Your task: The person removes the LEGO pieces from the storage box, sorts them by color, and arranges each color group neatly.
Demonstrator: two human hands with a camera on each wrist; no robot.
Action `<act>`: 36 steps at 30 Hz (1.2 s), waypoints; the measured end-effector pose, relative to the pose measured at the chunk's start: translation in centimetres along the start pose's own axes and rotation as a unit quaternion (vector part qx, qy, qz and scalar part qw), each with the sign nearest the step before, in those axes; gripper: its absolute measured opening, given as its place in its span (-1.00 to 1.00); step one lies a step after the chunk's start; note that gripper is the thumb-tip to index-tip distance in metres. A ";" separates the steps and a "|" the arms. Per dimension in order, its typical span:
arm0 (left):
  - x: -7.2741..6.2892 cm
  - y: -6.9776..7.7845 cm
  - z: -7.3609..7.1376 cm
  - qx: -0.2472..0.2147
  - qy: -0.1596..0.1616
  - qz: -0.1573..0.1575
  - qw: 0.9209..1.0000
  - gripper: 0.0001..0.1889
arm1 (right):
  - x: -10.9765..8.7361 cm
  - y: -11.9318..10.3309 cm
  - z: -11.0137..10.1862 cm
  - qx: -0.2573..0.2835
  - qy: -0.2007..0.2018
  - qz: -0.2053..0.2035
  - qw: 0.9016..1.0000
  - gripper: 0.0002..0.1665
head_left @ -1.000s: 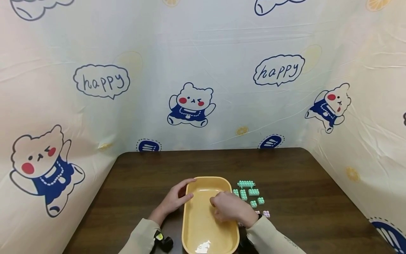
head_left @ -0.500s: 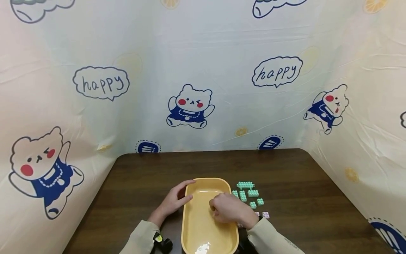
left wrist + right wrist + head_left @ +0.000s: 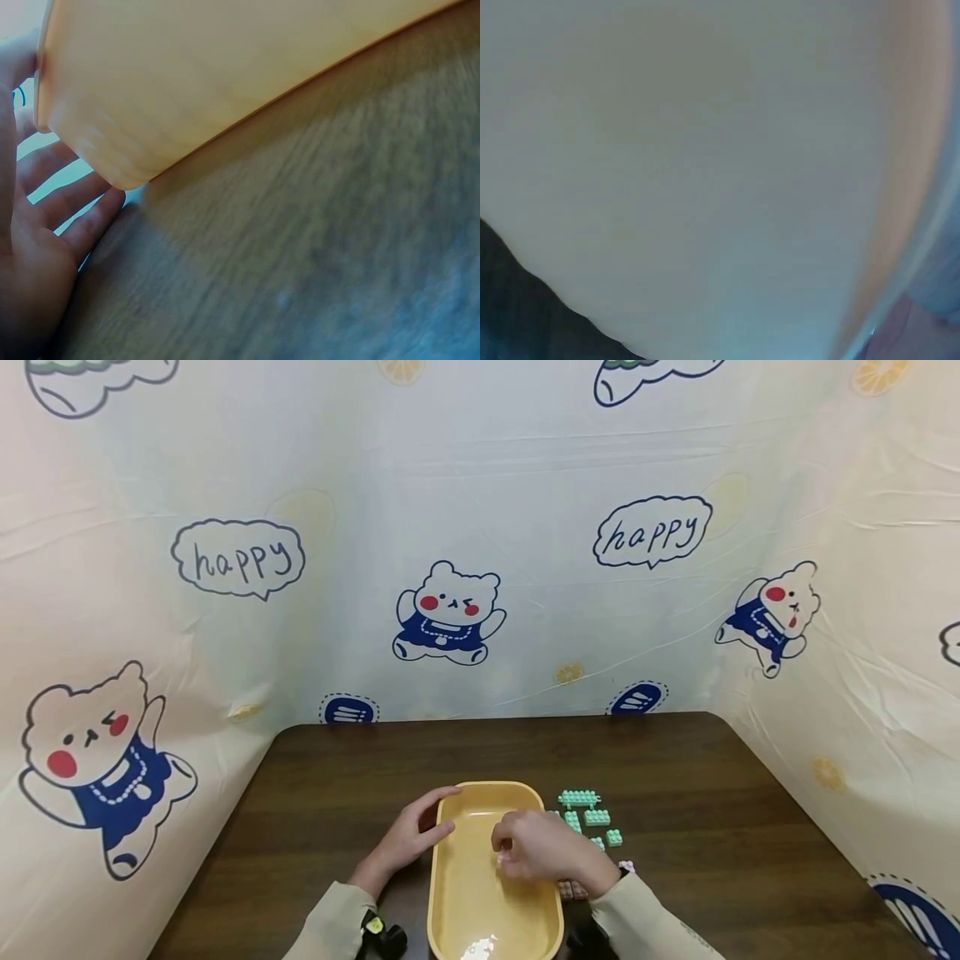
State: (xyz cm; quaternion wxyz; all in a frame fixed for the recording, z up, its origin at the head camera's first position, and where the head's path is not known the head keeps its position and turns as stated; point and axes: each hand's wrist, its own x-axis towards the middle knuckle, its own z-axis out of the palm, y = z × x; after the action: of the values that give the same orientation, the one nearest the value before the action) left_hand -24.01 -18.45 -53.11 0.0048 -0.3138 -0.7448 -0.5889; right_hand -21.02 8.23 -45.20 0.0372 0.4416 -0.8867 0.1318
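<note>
In the head view, my left hand (image 3: 411, 835) holds the far left corner of a yellow tray (image 3: 442, 910), thumb at the rim and fingers round the outside. The left wrist view shows those fingers (image 3: 90, 225) spread against the outer wall of the tray (image 3: 225, 67). My right hand (image 3: 543, 852) is over the inside of the tray and pinches a small pink building block (image 3: 502, 857), mostly hidden by the fingers. The right wrist view is blurred by a pale surface close to the lens.
Right of the tray lie several green building blocks (image 3: 597, 817), with a longer green piece (image 3: 579, 797) farthest back. More pink blocks (image 3: 573, 890) lie by the right wrist, partly covered. The brown table (image 3: 675, 793) meets a printed curtain (image 3: 540, 610) behind and at both sides.
My right hand has shifted slightly and turned, so the pink block shows at its fingertips and more pink blocks show under the wrist. My left hand stays on the tray.
</note>
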 end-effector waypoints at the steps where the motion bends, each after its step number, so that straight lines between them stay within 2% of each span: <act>1: 0.0 0.0 0.0 0.000 0.000 0.000 1.000 -0.47 | 0.0 0.0 -0.1 0.002 0.005 -0.001 1.000 -0.93; 13: 0.0 -0.1 -0.1 0.017 0.001 -0.011 1.000 -0.49 | -0.5 0.1 -1.7 0.021 0.025 0.007 0.999 -0.92; 16: 0.1 0.4 -0.1 0.011 -0.002 -0.016 1.000 -0.48 | -0.7 0.2 -1.9 0.030 0.031 0.005 0.999 -0.92; 23: -0.2 3.0 0.1 -0.008 -0.011 -0.012 1.000 -0.49 | -1.7 0.4 -2.6 0.034 0.043 0.007 0.998 -0.91; 27: -0.6 3.2 0.4 -0.017 -0.010 -0.013 1.000 -0.50 | -3.0 0.7 -2.5 0.031 0.057 0.006 0.998 -0.93; 31: -0.9 3.1 0.4 -0.014 -0.016 -0.019 1.000 -0.49 | -4.2 1.2 -2.4 0.056 0.060 -0.001 0.997 -0.92; 36: 0.1 3.2 -0.2 -0.008 -0.018 0.002 1.000 -0.48 | -4.3 1.7 -3.4 0.071 0.056 -0.001 0.996 -0.86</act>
State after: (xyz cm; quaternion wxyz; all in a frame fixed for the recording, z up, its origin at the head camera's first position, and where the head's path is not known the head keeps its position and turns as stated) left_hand -22.68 -18.21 -50.22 -0.0104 -0.3258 -0.7396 -0.5888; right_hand -19.95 13.39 -43.06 0.0554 0.4359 -0.8713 0.2187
